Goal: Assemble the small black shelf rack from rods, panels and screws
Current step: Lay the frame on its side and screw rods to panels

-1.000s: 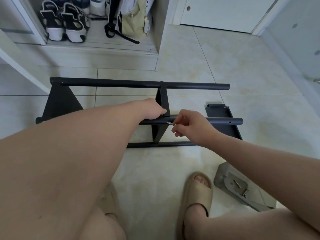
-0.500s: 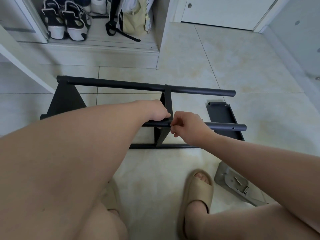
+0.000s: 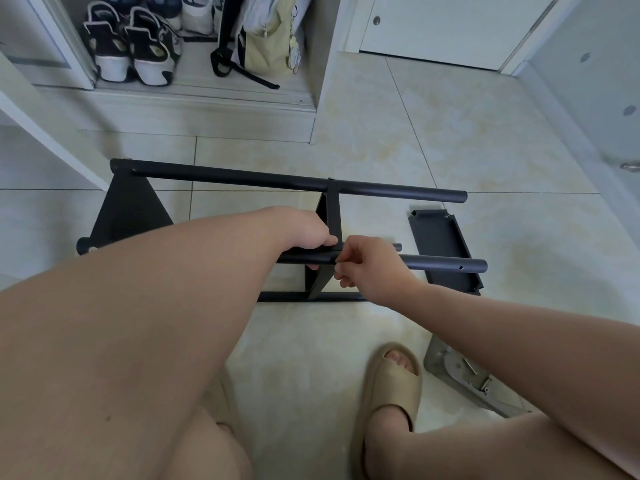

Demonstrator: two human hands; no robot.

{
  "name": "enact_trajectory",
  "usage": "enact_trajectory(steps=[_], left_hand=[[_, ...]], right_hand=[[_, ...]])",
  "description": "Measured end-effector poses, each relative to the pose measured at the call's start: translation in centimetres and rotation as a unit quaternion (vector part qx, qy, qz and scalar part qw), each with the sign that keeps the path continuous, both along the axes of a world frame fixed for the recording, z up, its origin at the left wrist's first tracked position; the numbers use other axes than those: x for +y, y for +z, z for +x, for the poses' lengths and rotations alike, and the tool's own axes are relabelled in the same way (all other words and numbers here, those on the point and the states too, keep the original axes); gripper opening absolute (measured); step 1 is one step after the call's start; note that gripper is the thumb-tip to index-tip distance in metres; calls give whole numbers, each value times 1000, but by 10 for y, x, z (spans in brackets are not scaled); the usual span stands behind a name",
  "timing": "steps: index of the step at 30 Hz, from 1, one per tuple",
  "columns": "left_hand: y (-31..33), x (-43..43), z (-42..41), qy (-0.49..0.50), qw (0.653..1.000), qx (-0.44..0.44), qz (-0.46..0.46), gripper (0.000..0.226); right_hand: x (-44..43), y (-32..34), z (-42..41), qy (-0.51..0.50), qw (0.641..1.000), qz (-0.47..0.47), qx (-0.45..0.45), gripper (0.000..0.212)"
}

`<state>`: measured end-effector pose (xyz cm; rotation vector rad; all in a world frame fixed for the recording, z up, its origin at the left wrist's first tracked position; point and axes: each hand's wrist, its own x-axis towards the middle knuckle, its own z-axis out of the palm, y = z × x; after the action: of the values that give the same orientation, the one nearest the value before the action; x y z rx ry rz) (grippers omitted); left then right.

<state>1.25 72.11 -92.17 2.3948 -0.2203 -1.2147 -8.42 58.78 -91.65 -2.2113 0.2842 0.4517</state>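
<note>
The left forearm covers much of the rack (image 3: 221, 178), hiding the near rod (image 3: 443, 265) from the left panel (image 3: 130, 209) almost to the mid panel (image 3: 332, 216). The left hand (image 3: 304, 230) grips the near rod just left of the mid panel: its thumb lies on top by the panel's edge, and one fingertip shows under the rod.

The right hand (image 3: 370, 268) is at the same joint, on the panel's right side, with thumb and fingers curled and pinched together against the rod. Whatever sits between them is hidden, so I cannot tell if they hold anything. A short rod end (image 3: 396, 246) peeks out behind its knuckles. The low rod (image 3: 284, 296) is cut off by both arms.

The rack lies on its side on the tiled floor (image 3: 450, 133), its far rod (image 3: 294, 181) in full view. A loose panel (image 3: 440, 237) lies flat under the near rod's free end. A clear bag (image 3: 460, 375) of small parts, too small to identify, sits beside the sandal (image 3: 391, 386), half under the right arm.
</note>
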Motion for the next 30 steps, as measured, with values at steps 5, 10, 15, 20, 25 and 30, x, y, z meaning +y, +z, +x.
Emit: enact_trajectory(steps=[5, 10, 15, 20, 25, 30], left_hand=[[2, 0, -1, 13, 1000, 11, -3, 45], [6, 1, -2, 24, 999, 25, -14, 44], [6, 3, -4, 21, 999, 21, -22, 43], [5, 7, -4, 37, 999, 5, -38, 39], [7, 19, -3, 42, 999, -4, -13, 43], [9, 15, -11, 90, 993, -69, -24, 28]], right_hand=[[3, -1, 5, 32, 997, -77, -7, 15], [2, -4, 9, 28, 993, -112, -6, 8], [-2, -4, 14, 16, 984, -180, -15, 22], [0, -7, 17, 29, 981, -192, -22, 19], [7, -8, 21, 80, 967, -234, -55, 20], [7, -5, 17, 172, 943, -275, -74, 36]])
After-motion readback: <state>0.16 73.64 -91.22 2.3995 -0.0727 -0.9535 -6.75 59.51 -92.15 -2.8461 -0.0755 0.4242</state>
